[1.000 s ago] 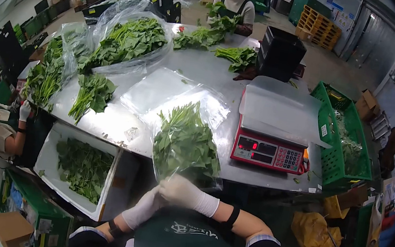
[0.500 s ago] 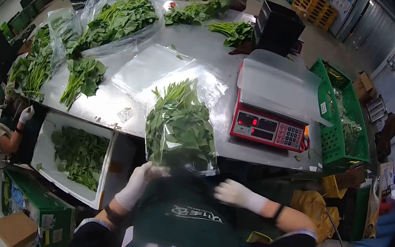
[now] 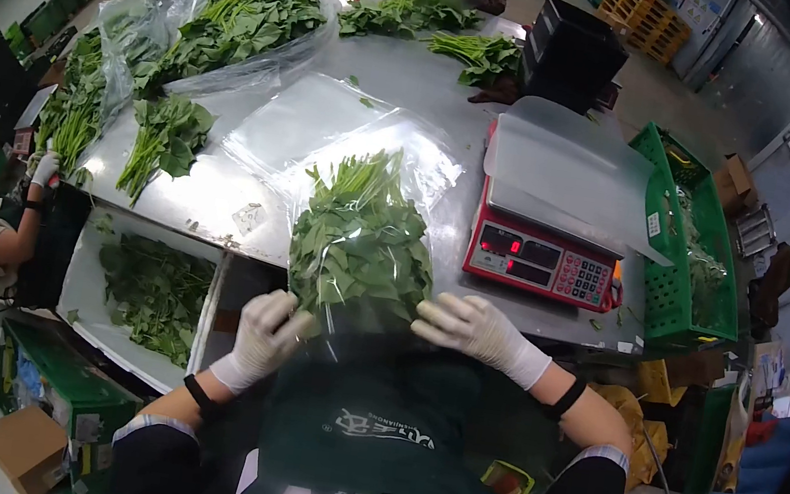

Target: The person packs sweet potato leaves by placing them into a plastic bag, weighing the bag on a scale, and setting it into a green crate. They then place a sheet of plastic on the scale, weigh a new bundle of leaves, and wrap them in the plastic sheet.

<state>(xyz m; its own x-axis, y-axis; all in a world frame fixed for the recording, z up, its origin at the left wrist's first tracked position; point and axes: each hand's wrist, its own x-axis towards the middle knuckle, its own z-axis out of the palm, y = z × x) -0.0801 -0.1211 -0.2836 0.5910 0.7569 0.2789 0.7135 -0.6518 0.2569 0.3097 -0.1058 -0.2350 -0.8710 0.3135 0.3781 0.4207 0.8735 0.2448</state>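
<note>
A clear plastic bag of leafy greens (image 3: 361,252) lies at the table's front edge, stems toward the far side and its near end hanging over the edge. My left hand (image 3: 261,337), in a white glove, has its fingers curled at the bag's lower left corner. On the opposite side, my gloved right hand (image 3: 482,334) grips the bag's lower right edge between thumb and fingers. Flat clear bags (image 3: 274,134) lie just behind. To the right stands a red digital scale (image 3: 542,263) with a translucent sheet on its pan.
Loose bunches of greens (image 3: 168,139) and a large bag of greens (image 3: 255,20) lie at the left. A white foam box (image 3: 203,321) holds leaves. At right stands a green crate (image 3: 664,234); a black crate (image 3: 568,54) is farther back. Co-workers stand left and across the table.
My right hand has come in from the right to the bag's lower right edge. My left hand has shifted slightly left. The left co-worker's hand has moved up toward the greens.
</note>
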